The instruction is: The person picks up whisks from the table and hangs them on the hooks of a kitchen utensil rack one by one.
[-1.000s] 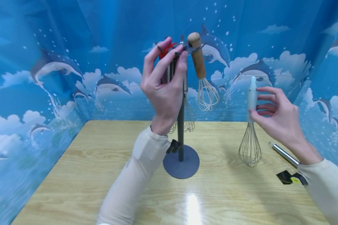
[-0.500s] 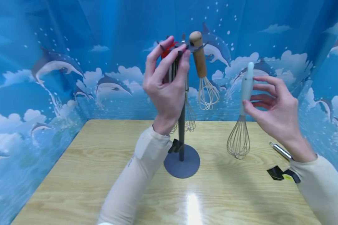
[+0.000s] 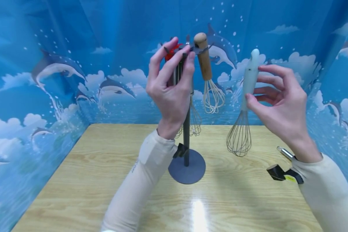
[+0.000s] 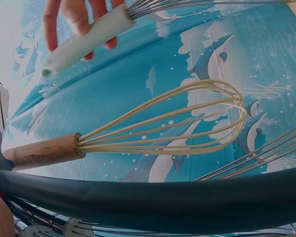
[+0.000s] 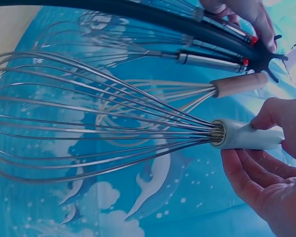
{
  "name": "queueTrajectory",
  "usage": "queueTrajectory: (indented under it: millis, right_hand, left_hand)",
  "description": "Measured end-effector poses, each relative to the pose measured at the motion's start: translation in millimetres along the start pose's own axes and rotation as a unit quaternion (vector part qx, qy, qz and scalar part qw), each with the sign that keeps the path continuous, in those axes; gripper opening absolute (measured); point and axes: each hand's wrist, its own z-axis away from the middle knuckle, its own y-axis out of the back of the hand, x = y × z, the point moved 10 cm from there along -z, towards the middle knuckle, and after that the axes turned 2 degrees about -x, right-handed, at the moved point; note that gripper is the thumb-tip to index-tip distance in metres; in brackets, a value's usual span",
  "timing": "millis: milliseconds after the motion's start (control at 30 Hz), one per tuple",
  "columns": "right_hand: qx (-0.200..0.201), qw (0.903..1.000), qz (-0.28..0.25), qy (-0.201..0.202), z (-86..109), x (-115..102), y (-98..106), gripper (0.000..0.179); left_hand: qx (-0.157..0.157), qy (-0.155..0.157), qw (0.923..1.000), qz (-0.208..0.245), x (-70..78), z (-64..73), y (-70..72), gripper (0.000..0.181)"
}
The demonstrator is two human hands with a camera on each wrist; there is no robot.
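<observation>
My right hand point(image 3: 282, 103) pinches the pale blue handle of a balloon whisk point(image 3: 249, 80) between thumb and fingers. It hangs in the air right of a dark stand point(image 3: 187, 138), wire loops down and slightly tilted. Up at the stand's hooked top point(image 5: 264, 57), my left hand point(image 3: 172, 87) grips with curled fingers, partly hiding the hooks. A wooden-handled whisk point(image 3: 204, 62) hangs on the stand's right side, between the stand and the pale blue whisk. Metal-handled whisks point(image 5: 212, 60) with red at their ends hang there too, mostly behind my left hand in the head view.
On the wooden table point(image 3: 104, 174), the stand's round base point(image 3: 188, 172) sits near the middle. Another metal-handled whisk point(image 3: 285, 152) lies at the right, partly covered by my right wrist. A blue dolphin-print curtain point(image 3: 110, 58) encloses the back and sides.
My right hand has carried the pale blue whisk up and left, closer to the stand, and the whisk has tilted a little. My left hand has stayed at the stand's top.
</observation>
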Motion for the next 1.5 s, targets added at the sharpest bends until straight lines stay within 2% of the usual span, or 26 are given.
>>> queueTrajectory:
  millis: [167,267,467,600,867,1100,1300,1500]
  right_hand:
    - [-0.009,0.9997,-0.003,0.02,-6.0,-16.7,-5.8,0.065]
    - [-0.014,0.9991,-0.008,0.04,-9.6,-26.3,-9.6,0.063]
    - [-0.026,0.9983,-0.012,0.05,-15.2,-33.4,-17.6,0.065]
    - [-0.028,0.9979,-0.013,0.056,-18.4,-36.0,-23.5,0.065]
    - [-0.04,0.9962,-0.024,0.073,-22.4,-43.0,-35.7,0.064]
    - [-0.048,0.9957,-0.012,0.079,-24.9,-47.1,-44.8,0.062]
    - [-0.055,0.9933,-0.007,0.101,-25.9,-52.9,-48.7,0.062]
    - [-0.055,0.9927,-0.018,0.106,-27.0,-54.0,-51.1,0.062]
  left_hand:
    - [0.002,-0.003,1.0,-0.003,1.3,1.3,-0.6,0.018]
    - [0.005,-0.006,0.9998,-0.02,3.0,2.9,-1.1,0.018]
    - [0.011,-0.018,0.998,-0.06,7.7,6.2,-3.4,0.018]
    - [0.005,-0.022,0.9973,-0.07,9.2,7.8,-4.7,0.018]
    - [0.011,-0.015,0.9998,0.004,4.4,6.7,-0.1,0.022]
    - [0.026,0.029,0.9974,0.06,-6.1,7.2,8.8,0.026]
    - [0.019,0.063,0.9939,0.089,-14.1,7.1,14.9,0.027]
    - [0.01,0.115,0.9874,0.109,-28.1,6.2,24.1,0.027]
